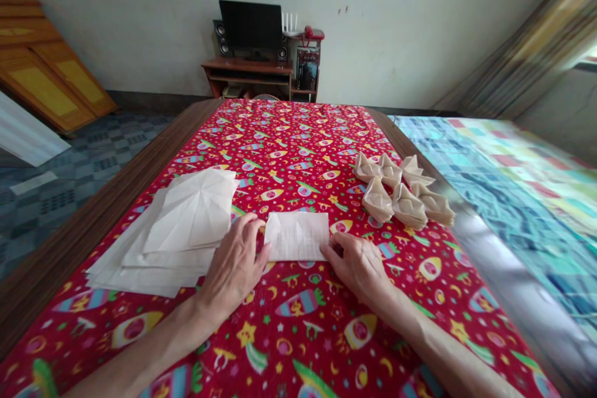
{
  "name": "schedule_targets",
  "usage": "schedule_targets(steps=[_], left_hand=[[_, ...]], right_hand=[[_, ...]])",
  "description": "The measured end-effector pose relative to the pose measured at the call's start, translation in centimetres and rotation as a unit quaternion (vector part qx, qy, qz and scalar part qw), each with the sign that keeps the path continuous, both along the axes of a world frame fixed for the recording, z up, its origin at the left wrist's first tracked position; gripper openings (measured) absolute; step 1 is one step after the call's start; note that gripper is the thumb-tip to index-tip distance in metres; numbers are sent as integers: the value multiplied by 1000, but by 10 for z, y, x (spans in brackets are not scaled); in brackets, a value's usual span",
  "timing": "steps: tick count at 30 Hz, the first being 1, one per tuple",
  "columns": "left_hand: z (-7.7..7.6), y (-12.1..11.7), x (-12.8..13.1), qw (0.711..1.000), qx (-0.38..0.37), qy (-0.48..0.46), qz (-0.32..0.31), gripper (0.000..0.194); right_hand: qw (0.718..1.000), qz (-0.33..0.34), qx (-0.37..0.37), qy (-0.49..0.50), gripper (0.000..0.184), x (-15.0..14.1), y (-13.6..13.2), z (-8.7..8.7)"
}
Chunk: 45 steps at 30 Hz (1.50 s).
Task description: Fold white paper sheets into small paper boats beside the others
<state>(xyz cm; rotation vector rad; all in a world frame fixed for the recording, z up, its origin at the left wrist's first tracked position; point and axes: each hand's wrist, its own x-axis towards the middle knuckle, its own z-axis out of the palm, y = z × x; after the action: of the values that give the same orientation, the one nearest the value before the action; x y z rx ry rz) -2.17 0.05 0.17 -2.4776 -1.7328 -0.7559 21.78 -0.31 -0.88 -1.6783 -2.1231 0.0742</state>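
A white sheet of paper [298, 236], folded into a rectangle, lies flat on the red patterned tablecloth [298, 348] before me. My left hand [236, 255] is at its left edge, fingers curled and thumb against the lower corner. At the right edge, my right hand [359, 264] pinches the paper near its lower corner. Left of my left hand is a loose stack of creased white paper sheets [191, 214]. Several folded paper pieces [408, 202], pointed and layered like boats or petals, stand in two rows to the right. The fingertips beneath the paper are hidden.
The table's brown wooden edge [144, 165] runs along the left. Beyond the far end, a desk [247, 67] bears a monitor [252, 25], speakers and a red telephone [314, 33]. A bed with a blue patterned cover [448, 168] adjoins the right side. A wooden cabinet [51, 68] stands at left.
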Motion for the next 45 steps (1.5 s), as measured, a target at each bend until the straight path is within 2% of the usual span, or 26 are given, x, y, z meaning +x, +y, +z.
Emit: schedule_targets(steps=[1,3,5,8,17,31,36,41,45], left_hand=[[1,-1,2,1000,20,9,-14,37],[4,-4,7,995,32,50,-85,45],[7,-7,15,981,17,87,-170,42],[6,-9,24,971,-14,97,-216,40],[0,-7,23,971,-50,99,-211,43],[0,-2,23,973,-53,90,-204,42],[0,-2,24,973,-51,94,-203,43],[2,-3,25,974,-47,97,-201,43],[2,-3,26,976,-41,84,-198,42]], right_hand=[[1000,-2,2,-3,24,0,0,-1],[1000,-6,14,-9,23,1,-1,-4],[999,-2,31,-15,23,2,-1,-7],[998,9,65,-20,20,2,-2,-10],[984,34,171,-37,22,0,-1,-7],[983,23,167,-69,22,-5,0,3],[985,18,158,-66,22,-3,1,-1],[981,30,183,-58,22,-1,1,-5],[986,22,156,-62,23,-2,1,-2]])
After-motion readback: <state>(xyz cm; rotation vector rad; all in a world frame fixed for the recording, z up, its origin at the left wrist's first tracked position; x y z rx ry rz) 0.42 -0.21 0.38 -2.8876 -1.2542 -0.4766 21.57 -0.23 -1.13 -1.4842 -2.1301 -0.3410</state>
